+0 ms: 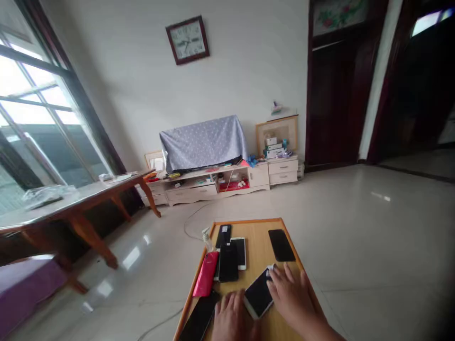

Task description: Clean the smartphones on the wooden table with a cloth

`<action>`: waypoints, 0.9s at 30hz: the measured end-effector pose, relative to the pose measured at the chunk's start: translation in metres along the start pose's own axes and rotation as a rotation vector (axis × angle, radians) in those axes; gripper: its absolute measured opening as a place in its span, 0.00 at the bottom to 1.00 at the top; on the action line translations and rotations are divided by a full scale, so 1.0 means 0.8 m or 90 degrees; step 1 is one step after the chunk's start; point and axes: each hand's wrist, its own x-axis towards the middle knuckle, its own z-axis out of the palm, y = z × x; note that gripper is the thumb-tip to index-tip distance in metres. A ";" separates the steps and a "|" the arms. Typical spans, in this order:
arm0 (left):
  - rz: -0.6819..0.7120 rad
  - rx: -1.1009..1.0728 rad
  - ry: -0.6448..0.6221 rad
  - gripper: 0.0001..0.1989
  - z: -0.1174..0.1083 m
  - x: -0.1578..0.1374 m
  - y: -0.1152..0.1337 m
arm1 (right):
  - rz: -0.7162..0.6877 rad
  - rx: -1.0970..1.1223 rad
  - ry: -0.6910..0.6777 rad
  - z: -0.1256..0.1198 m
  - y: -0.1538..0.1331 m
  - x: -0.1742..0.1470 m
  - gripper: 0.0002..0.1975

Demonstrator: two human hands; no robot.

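Note:
A white-framed smartphone (259, 294) lies askew on the small wooden table (256, 232), its dark screen up. At its left corner my left hand (229, 318) is closed, index finger against the edge and thumb low and blurred. My right hand (292, 298) reaches over the phone's upper right part, fingers bent down. Under those fingertips shows a small white piece like a cloth or wipe (271, 270), mostly covered. A black phone (199, 316) lies beside my left hand. Farther up the table is another black phone (281, 245), right of the white-framed one.
On the table's left side are a pink phone (206, 274), a black phone (228, 263) overlapping a white one (241, 251), another dark phone (223, 234) and a clear pump bottle (207, 239). A long wooden table (81, 203) and a low white cabinet (192, 192) stand beyond.

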 end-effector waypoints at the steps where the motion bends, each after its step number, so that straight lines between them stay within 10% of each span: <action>1: 0.005 0.003 0.009 0.38 0.002 0.000 -0.001 | -0.031 0.015 -0.018 0.005 -0.009 -0.008 0.27; 8: 0.018 0.021 -0.024 0.37 0.009 0.006 -0.014 | -0.230 0.141 -0.166 0.011 -0.054 -0.044 0.24; 16: 0.004 -0.008 0.022 0.38 0.003 -0.002 0.000 | -0.018 0.036 -0.012 -0.007 -0.002 -0.016 0.27; 23: 0.028 0.001 -0.003 0.38 0.009 0.006 -0.015 | -0.196 0.139 -0.174 0.011 -0.046 -0.046 0.26; 27: 0.039 -0.004 0.022 0.37 0.009 0.004 -0.013 | -0.162 0.126 -0.115 0.003 -0.032 -0.046 0.24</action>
